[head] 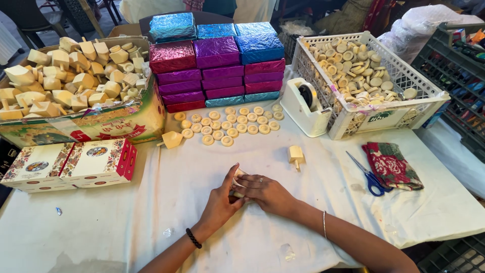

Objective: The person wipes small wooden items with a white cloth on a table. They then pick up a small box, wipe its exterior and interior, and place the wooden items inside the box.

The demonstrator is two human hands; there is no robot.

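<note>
Now my left hand [220, 199] and right hand [265, 192] both clasp a small pale wooden piece [238, 183] over bare white tablecloth [151, 202], well clear of the near edge.

Foil-wrapped boxes [217, 65] in blue, purple and magenta stack at the upper centre of the bench [151, 217]. A white tape dispenser [307, 107] stands right of them, touching a white basket [419, 96]. Blue-handled scissors [368, 176] lie beside a red patterned cloth [391, 166] at the right. Two printed cartons [70, 163] sit at the left.
</note>
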